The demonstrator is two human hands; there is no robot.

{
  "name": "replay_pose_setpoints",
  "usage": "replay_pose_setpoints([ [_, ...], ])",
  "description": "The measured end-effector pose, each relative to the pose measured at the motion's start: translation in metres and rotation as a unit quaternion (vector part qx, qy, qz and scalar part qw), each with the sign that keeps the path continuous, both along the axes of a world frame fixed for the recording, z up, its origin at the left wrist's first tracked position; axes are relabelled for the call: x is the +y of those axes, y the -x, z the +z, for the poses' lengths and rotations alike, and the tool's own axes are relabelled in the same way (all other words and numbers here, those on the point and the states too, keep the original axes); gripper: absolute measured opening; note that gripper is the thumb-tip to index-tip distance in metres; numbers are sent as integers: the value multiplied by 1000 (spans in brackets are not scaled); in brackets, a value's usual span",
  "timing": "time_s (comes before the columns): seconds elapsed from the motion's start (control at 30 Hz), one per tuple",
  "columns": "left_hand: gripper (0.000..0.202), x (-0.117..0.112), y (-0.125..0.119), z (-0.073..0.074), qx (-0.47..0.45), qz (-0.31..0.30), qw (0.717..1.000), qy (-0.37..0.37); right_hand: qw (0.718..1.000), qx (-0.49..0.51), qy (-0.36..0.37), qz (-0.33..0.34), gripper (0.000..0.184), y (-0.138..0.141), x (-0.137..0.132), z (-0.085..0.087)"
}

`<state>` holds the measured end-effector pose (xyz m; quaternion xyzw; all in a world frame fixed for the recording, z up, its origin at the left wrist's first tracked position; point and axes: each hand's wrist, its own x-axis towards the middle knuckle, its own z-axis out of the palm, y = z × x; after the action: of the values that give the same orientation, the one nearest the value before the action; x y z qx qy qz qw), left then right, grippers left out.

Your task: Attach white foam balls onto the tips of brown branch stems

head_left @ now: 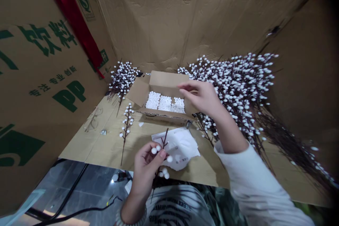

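Observation:
My left hand (147,162) is closed on a thin dark twig (163,144) that carries a few white foam balls, held near my chest. My right hand (200,96) reaches over the open cardboard box (162,80) of loose white balls (164,103). Its fingers are curled and pinched together above the box; anything between them is too small to make out. A white plastic bag (182,146) lies flat on the cardboard surface between my two hands.
A finished twig with white balls (126,124) lies left of the box. A small bunch (122,77) stands behind it and a large heap of finished branches (238,84) fills the right. Cardboard walls (39,77) enclose the cardboard worktop (106,144). Cables (74,197) run below.

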<state>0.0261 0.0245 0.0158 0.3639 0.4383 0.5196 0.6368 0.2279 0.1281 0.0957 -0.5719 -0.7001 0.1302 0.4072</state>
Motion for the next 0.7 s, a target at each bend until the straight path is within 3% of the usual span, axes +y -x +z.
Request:
replay_pose_setpoints([
  [0.07,35,1,0,1,-3,15,1000,17,971,-216,104,20,28,-1,32,-2],
  [0.17,35,2,2,2,-23,28,999,27,933,-306,178,61,24,5,68,-17],
  [0.47,31,0,12,-7,-8,46,999,15,867,-416,264,77,28,25,102,-61],
  [0.7,24,-3,14,-9,-23,63,998,-19,878,-395,265,57,29,23,108,-75],
])
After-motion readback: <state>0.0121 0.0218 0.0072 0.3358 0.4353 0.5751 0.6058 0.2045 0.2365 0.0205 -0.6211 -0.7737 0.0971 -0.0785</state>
